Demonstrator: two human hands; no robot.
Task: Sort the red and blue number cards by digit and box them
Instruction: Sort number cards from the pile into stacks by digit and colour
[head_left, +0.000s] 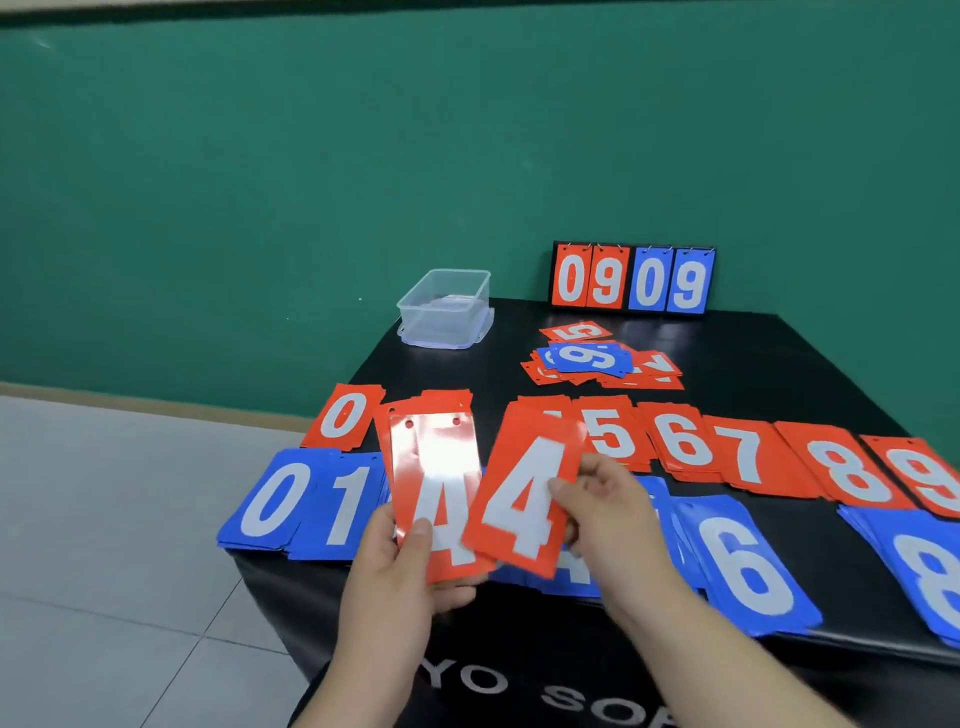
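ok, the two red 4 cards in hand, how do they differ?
The left-hand red 4 card stands near upright; the right-hand red 4 card leans right. Glare washes out the left-hand card's top, where two punched holes show; the right-hand card has no glare. The left hand grips its card's bottom; the right hand pinches its card's side edge. Both: red, white 4.

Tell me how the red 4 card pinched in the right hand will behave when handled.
Probably stiff and light: the red 4 card stays flat though the right hand pinches only one edge. Likely slippery: the other red 4 card, held by the left hand, shows strong glare, suggesting a glossy coat.
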